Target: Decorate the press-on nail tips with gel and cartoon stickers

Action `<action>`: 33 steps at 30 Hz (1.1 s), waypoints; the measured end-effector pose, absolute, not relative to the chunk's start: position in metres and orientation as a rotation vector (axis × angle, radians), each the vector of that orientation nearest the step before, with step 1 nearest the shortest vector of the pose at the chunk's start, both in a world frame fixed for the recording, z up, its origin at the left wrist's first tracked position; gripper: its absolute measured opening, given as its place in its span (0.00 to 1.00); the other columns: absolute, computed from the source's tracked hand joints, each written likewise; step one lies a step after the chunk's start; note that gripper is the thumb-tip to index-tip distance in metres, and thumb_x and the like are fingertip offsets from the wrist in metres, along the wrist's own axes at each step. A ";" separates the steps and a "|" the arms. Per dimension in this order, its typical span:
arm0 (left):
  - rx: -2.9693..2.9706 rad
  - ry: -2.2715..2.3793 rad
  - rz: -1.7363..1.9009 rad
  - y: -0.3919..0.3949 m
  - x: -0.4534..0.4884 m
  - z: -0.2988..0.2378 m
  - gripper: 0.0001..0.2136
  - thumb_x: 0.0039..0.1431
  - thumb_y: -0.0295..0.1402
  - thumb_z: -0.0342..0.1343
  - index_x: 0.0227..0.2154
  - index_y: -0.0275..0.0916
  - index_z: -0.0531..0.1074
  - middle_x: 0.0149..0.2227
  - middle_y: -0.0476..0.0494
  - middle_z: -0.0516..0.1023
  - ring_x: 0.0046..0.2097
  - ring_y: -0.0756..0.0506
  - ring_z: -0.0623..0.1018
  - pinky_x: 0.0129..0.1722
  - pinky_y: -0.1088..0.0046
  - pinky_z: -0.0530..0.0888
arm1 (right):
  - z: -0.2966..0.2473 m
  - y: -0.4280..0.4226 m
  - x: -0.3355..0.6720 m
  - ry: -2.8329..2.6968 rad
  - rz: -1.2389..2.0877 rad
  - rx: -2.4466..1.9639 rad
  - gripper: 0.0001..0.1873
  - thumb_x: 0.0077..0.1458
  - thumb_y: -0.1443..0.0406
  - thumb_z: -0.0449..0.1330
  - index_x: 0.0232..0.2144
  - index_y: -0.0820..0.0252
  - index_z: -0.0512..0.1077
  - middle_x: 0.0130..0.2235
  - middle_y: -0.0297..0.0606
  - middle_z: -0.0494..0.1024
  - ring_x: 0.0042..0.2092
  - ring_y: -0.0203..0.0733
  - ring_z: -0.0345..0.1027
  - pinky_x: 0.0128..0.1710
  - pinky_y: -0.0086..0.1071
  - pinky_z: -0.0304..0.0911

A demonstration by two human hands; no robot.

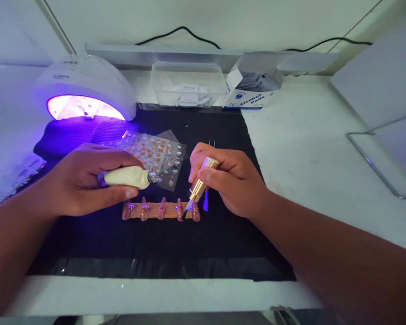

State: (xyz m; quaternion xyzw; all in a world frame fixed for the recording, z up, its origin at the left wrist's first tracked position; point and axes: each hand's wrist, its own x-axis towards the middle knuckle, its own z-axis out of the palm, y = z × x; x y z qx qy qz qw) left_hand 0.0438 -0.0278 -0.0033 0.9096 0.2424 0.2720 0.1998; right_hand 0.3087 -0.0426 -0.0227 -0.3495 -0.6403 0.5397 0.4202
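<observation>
- Clock bearings: from the strip; 12 lies away from the person.
- Narrow tan strip [169,211], carrying 5 glossy pinkish, pointed nail tips [161,209]; flat on the black sheet covering [138,248], spaced apart, probably so each can be reached separately.
- Left hand [91,183], at 10 o'clock: curled partway, thumb and fingers closed on a cream, ridged, rounded bottle [126,177]. Bottle tipped sideways, clear neck towards 3, presumably to keep the opening near the brush.
- Right hand [228,180], at 2 o'clock: pinched around the gold, fluted cylindrical cap of a black-bristled brush [199,187]. Brush slants towards 7, bristles at the near end of the 4th tip from the left; contact cannot be told. Pencil-like grip, likely for fine control.
- Transparent sticker sheets [165,158], at 12: overlapping, within reach.
- White domed lamp [122,90], at 11: glowing violet, mouth facing the work, seemingly for easy access.
- Clear plastic tub [187,81] at 12 and open white-and-blue cardboard "Alcohol Pads" box [250,100] at 1: rear of the white desk [297,149], presumably leaving the front free.
</observation>
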 end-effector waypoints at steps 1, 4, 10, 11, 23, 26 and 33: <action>2.538 0.678 0.759 -0.028 0.044 -0.004 0.07 0.65 0.37 0.57 0.36 0.39 0.74 0.24 0.54 0.76 0.22 0.55 0.73 0.22 0.85 0.69 | -0.023 -0.042 0.308 -1.598 1.354 -0.894 0.09 0.51 0.64 0.60 0.22 0.62 0.71 0.24 0.29 0.66 0.24 0.30 0.60 0.24 0.29 0.56; 2.527 0.684 0.745 -0.027 0.043 -0.005 0.07 0.65 0.36 0.58 0.37 0.38 0.74 0.24 0.54 0.76 0.21 0.55 0.73 0.21 0.85 0.69 | -0.023 -0.041 0.307 -1.572 1.367 -0.934 0.09 0.50 0.63 0.60 0.22 0.61 0.69 0.24 0.29 0.67 0.23 0.31 0.61 0.24 0.29 0.56; 2.546 0.699 0.733 -0.028 0.043 -0.003 0.06 0.64 0.36 0.57 0.37 0.38 0.74 0.24 0.53 0.76 0.22 0.55 0.73 0.22 0.84 0.69 | -0.024 -0.039 0.307 -1.512 1.392 -0.927 0.08 0.50 0.65 0.60 0.21 0.60 0.67 0.23 0.29 0.68 0.23 0.31 0.64 0.24 0.29 0.57; 2.548 0.697 0.732 -0.028 0.043 -0.003 0.06 0.64 0.36 0.58 0.37 0.38 0.74 0.24 0.53 0.77 0.22 0.55 0.73 0.22 0.85 0.69 | -0.024 -0.039 0.307 -1.504 1.399 -0.916 0.08 0.50 0.66 0.60 0.21 0.60 0.68 0.23 0.29 0.69 0.23 0.31 0.65 0.24 0.28 0.57; 2.503 0.701 0.725 -0.029 0.040 -0.008 0.06 0.65 0.37 0.58 0.38 0.40 0.74 0.27 0.52 0.77 0.26 0.54 0.74 0.25 0.82 0.68 | -0.029 -0.037 0.309 -1.258 1.332 -0.681 0.11 0.56 0.60 0.65 0.27 0.60 0.78 0.25 0.31 0.75 0.23 0.28 0.61 0.23 0.27 0.57; 2.503 0.689 0.729 -0.028 0.042 -0.008 0.06 0.65 0.37 0.57 0.38 0.40 0.74 0.28 0.51 0.77 0.26 0.53 0.74 0.25 0.81 0.69 | -0.031 -0.038 0.309 -1.267 1.293 -0.642 0.13 0.58 0.56 0.65 0.30 0.59 0.79 0.26 0.31 0.75 0.25 0.30 0.63 0.24 0.27 0.58; 2.480 0.640 0.747 -0.028 0.046 -0.008 0.05 0.64 0.34 0.57 0.37 0.38 0.74 0.26 0.51 0.76 0.25 0.53 0.74 0.23 0.80 0.68 | -0.032 -0.039 0.309 -1.320 1.190 -0.598 0.15 0.59 0.52 0.63 0.33 0.58 0.78 0.27 0.31 0.74 0.24 0.30 0.62 0.24 0.27 0.59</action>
